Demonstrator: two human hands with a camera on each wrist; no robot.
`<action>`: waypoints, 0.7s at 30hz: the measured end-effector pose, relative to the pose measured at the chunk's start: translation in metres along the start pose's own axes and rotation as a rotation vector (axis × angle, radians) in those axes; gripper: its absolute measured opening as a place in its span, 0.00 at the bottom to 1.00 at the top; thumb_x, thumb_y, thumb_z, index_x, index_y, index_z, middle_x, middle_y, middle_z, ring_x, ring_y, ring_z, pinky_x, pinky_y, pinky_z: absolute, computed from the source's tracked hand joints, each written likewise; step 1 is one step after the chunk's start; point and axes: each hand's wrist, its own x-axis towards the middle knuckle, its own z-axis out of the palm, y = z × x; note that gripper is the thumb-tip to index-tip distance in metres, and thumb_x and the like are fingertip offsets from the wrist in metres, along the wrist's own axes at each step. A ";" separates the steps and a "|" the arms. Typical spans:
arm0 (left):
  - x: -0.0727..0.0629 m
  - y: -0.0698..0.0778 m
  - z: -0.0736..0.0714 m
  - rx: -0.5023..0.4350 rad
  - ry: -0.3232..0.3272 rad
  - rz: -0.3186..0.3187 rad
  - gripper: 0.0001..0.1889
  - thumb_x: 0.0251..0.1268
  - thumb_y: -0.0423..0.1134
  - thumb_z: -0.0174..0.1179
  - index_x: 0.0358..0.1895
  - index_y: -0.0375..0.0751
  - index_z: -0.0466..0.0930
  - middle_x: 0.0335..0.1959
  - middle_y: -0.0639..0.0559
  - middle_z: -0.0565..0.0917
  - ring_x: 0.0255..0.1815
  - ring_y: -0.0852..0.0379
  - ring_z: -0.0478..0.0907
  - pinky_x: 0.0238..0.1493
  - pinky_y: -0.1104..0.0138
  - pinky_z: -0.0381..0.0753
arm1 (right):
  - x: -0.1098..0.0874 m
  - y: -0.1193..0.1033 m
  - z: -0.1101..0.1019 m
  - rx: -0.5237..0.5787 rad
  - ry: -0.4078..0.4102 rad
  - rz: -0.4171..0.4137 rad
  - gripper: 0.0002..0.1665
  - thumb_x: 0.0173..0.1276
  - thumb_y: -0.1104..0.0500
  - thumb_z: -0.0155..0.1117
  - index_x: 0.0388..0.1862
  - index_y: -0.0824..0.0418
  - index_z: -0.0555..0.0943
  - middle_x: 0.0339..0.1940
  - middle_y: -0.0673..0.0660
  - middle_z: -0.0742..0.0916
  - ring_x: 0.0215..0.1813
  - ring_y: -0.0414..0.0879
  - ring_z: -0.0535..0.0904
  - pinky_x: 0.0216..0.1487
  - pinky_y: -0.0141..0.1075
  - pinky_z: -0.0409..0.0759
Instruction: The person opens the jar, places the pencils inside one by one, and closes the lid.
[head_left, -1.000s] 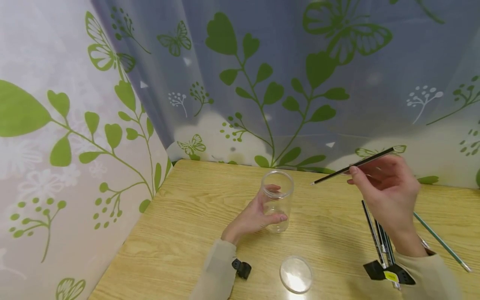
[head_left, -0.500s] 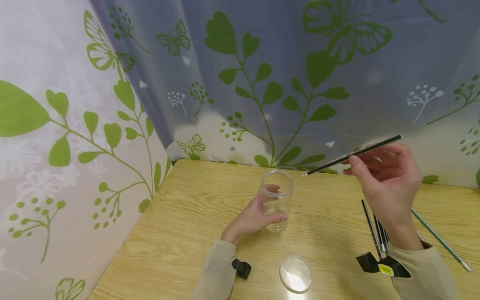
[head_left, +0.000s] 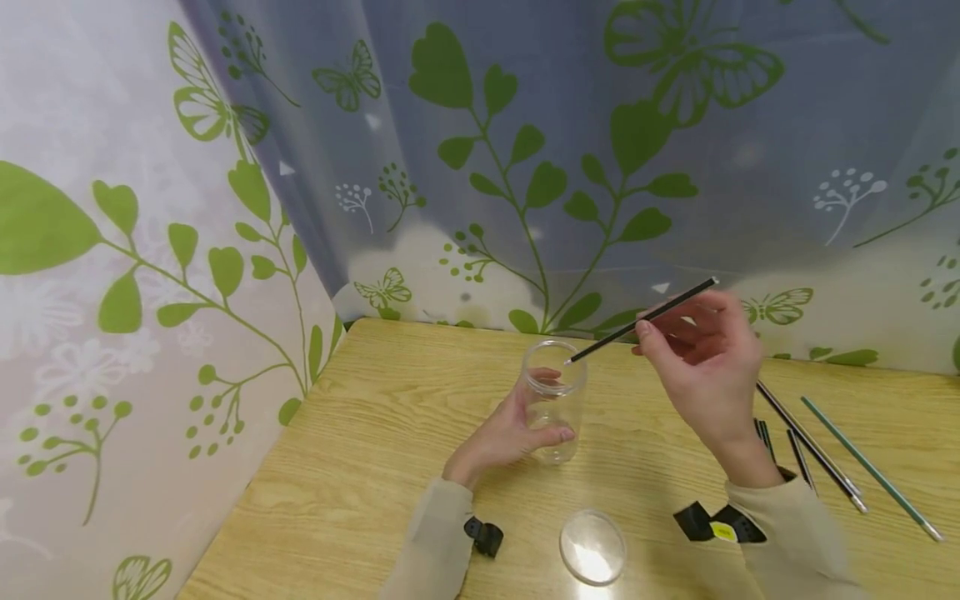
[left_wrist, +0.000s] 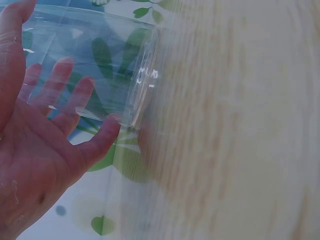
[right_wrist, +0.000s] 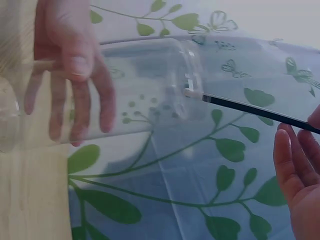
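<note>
A clear plastic jar point(head_left: 567, 408) stands upright on the table without its lid. My left hand point(head_left: 498, 433) grips its side, thumb in front and fingers behind; in the left wrist view the fingers show through the jar wall point(left_wrist: 112, 60). Between thumb and fingers, my right hand point(head_left: 708, 375) pinches a black pencil point(head_left: 607, 341), slanting down to the left. Its eraser end is right at the jar's mouth, as the right wrist view also shows with the pencil point(right_wrist: 250, 108) level with the rim. Inside, the jar holds nothing visible.
A round clear lid point(head_left: 592, 548) lies on the wooden table point(head_left: 360, 433) in front of the jar. To the right lie several dark pencils point(head_left: 812, 446), partly behind my right forearm, and a green pencil point(head_left: 870, 465). A patterned curtain point(head_left: 480, 208) hangs behind the table.
My right hand has lifted slightly, then moved left with the black pencil, bringing its eraser end to the jar's mouth. More of the pencils on the table shows now. The left hand and jar stay put.
</note>
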 end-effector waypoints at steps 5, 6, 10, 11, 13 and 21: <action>0.000 -0.001 0.000 0.008 0.005 -0.003 0.41 0.66 0.41 0.71 0.76 0.56 0.56 0.77 0.51 0.66 0.78 0.49 0.65 0.75 0.47 0.66 | -0.007 0.008 0.009 -0.115 -0.042 0.029 0.22 0.60 0.82 0.64 0.51 0.82 0.69 0.37 0.47 0.90 0.33 0.38 0.88 0.37 0.27 0.86; 0.000 -0.001 0.000 0.015 0.009 -0.007 0.41 0.66 0.42 0.71 0.76 0.57 0.55 0.77 0.51 0.67 0.78 0.49 0.65 0.76 0.46 0.66 | -0.008 0.009 0.010 -0.134 -0.047 0.030 0.22 0.60 0.82 0.64 0.51 0.83 0.69 0.37 0.46 0.89 0.33 0.37 0.88 0.37 0.27 0.86; -0.001 -0.001 0.000 0.035 0.023 -0.024 0.42 0.65 0.44 0.71 0.77 0.57 0.54 0.75 0.53 0.69 0.77 0.50 0.65 0.76 0.45 0.65 | -0.012 0.014 0.015 -0.193 -0.063 0.033 0.21 0.59 0.82 0.64 0.51 0.81 0.70 0.37 0.43 0.89 0.33 0.36 0.88 0.37 0.25 0.85; -0.001 -0.001 0.000 0.039 0.025 -0.026 0.42 0.65 0.44 0.71 0.77 0.58 0.54 0.74 0.54 0.70 0.77 0.50 0.66 0.76 0.44 0.65 | -0.013 0.016 0.016 -0.204 -0.068 0.034 0.22 0.59 0.82 0.65 0.51 0.81 0.70 0.37 0.42 0.88 0.33 0.35 0.87 0.37 0.25 0.85; -0.001 -0.001 0.000 0.034 0.023 -0.030 0.42 0.65 0.44 0.71 0.77 0.59 0.55 0.74 0.55 0.70 0.77 0.51 0.65 0.75 0.44 0.65 | -0.015 0.018 0.018 -0.215 -0.078 0.038 0.23 0.58 0.83 0.65 0.52 0.80 0.70 0.37 0.41 0.88 0.34 0.34 0.87 0.37 0.24 0.84; 0.000 0.000 0.000 0.008 0.011 0.005 0.40 0.65 0.40 0.71 0.75 0.59 0.58 0.74 0.57 0.70 0.77 0.51 0.66 0.76 0.46 0.66 | -0.022 0.028 0.023 -0.229 -0.097 0.026 0.31 0.55 0.85 0.64 0.58 0.79 0.67 0.40 0.37 0.86 0.36 0.30 0.85 0.37 0.22 0.83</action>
